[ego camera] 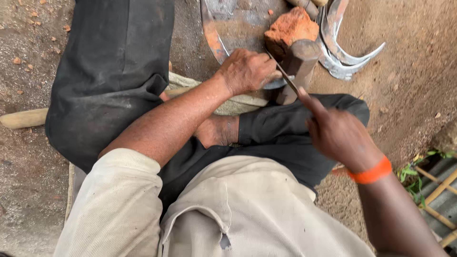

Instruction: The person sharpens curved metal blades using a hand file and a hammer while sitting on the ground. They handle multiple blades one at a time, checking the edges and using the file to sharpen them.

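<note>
My left hand [246,71] presses down on a curved sickle blade [213,38] that lies across a squat wooden block [298,66]. My right hand [339,134], with an orange band at the wrist, grips a thin metal file [284,76] whose tip rests on the blade beside the left fingers. An orange-red brick chunk [291,27] sits just behind the block, touching it. I sit cross-legged on the ground in dark trousers, one bare foot [216,131] tucked under the left forearm.
Several more curved sickle blades [339,52] lie on the dirt to the right of the block. A wooden handle [24,118] pokes out at the left. Bamboo slats and green weeds [428,176] border the lower right. A woven sack [238,102] lies under my legs.
</note>
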